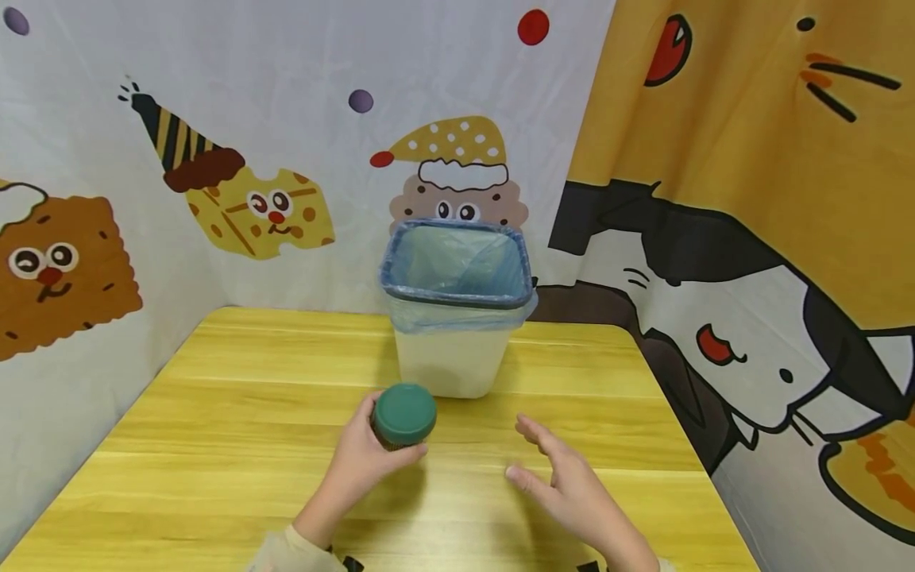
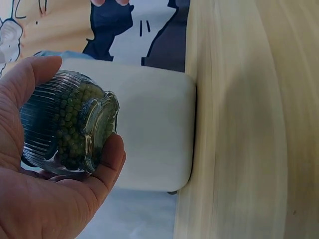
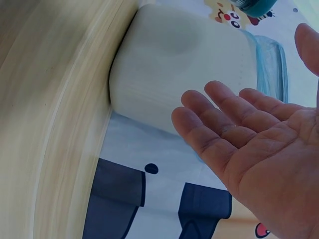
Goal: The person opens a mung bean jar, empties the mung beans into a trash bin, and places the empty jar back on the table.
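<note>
A left hand (image 1: 359, 458) grips a green-lidded glass jar (image 1: 405, 415) at lower center, below a bag-lined wastebasket (image 1: 450, 361); lower right, the right hand (image 1: 575, 488) holds its thumb wide of its fingers.

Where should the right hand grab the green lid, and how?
I'd pinch the green lid around its rim, coming from the right or above. It's round and faces up, and its right side is uncovered. The left hand is curled round the glass jar from the other side, while the right hand is free.
</note>
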{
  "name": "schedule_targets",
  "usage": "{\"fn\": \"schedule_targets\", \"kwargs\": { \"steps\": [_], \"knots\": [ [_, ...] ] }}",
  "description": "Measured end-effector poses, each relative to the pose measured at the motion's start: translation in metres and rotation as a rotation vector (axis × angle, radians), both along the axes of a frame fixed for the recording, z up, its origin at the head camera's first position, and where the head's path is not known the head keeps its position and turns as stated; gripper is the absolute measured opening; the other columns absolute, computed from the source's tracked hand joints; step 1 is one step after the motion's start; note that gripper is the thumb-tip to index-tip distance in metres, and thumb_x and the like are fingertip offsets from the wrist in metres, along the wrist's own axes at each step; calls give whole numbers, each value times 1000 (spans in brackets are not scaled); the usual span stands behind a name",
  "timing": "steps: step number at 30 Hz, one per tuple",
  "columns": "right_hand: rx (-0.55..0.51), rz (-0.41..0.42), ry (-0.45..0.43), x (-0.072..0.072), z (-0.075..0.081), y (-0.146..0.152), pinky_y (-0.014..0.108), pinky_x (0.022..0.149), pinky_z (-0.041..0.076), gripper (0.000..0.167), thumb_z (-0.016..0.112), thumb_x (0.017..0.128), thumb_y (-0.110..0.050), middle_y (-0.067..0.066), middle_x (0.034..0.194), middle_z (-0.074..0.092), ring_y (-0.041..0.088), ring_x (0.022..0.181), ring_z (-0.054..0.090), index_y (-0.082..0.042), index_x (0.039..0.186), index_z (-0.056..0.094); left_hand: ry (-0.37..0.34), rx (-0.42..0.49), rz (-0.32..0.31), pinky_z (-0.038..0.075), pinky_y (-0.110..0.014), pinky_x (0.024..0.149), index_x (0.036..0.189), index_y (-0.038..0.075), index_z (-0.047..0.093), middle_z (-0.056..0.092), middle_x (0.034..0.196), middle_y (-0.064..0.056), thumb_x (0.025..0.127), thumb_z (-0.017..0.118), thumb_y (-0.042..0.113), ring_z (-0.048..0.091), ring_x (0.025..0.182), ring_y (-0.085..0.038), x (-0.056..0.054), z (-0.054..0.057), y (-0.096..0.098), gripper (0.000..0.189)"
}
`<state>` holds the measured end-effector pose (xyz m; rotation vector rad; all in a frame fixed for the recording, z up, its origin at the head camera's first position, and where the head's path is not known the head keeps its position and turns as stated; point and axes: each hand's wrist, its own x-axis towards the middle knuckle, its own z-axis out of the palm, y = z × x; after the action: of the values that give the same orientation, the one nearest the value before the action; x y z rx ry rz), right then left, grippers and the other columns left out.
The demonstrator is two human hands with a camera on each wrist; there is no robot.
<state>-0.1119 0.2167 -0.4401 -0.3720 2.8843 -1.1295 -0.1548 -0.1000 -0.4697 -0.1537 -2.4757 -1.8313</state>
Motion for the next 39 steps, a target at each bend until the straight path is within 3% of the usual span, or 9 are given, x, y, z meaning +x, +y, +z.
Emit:
{"fn": "schedule_targets", "kwargs": {
  "steps": [5, 10, 18, 29, 34, 39],
  "knots": [
    [3, 11, 12, 2, 1, -2, 52, 106, 57, 74, 68, 101, -56, -1, 158, 59, 27, 144, 58, -22, 163, 44, -11, 11, -24, 53, -59, 109, 150, 10, 49, 67, 139, -9, 73, 101, 24, 66, 128, -30, 4, 0, 7, 95],
    [-2, 23, 17, 3, 0, -3, 53, 109, 55, 75, 69, 101, -56, 1, 158, 59, 27, 144, 58, -22, 163, 45, -21, 23, -43, 54, -55, 108, 150, 10, 50, 69, 136, -8, 72, 101, 24, 67, 125, -27, 8, -1, 15, 94],
    [-17, 65, 45, 6, -2, -7, 55, 112, 53, 72, 69, 102, -53, 2, 156, 61, 27, 142, 60, -19, 162, 46, 6, 29, -96, 53, -48, 105, 146, 11, 53, 72, 129, -4, 68, 103, 23, 68, 120, -21, 17, -3, 32, 93],
    [-10, 129, 64, 10, -1, -14, 56, 109, 56, 70, 66, 104, -53, 3, 155, 62, 28, 139, 63, -20, 162, 45, 0, 23, -133, 52, -48, 105, 146, 13, 53, 71, 130, -3, 69, 102, 27, 67, 120, -20, 24, -4, 39, 93],
    [-32, 163, 77, 10, 0, -19, 46, 101, 62, 71, 70, 102, -49, 4, 152, 64, 28, 130, 68, -19, 162, 46, 9, 1, -119, 52, -50, 105, 145, 16, 54, 71, 129, 0, 68, 102, 30, 67, 119, -19, 27, -3, 42, 92],
    [-50, 186, 95, 6, 4, -28, 24, 78, 57, 77, 78, 97, -46, 2, 145, 66, 10, 103, 68, -15, 161, 46, 37, -15, -125, 53, -47, 103, 145, 17, 55, 72, 126, 2, 67, 102, 29, 68, 117, -19, 30, -2, 46, 91]
  ]
}}
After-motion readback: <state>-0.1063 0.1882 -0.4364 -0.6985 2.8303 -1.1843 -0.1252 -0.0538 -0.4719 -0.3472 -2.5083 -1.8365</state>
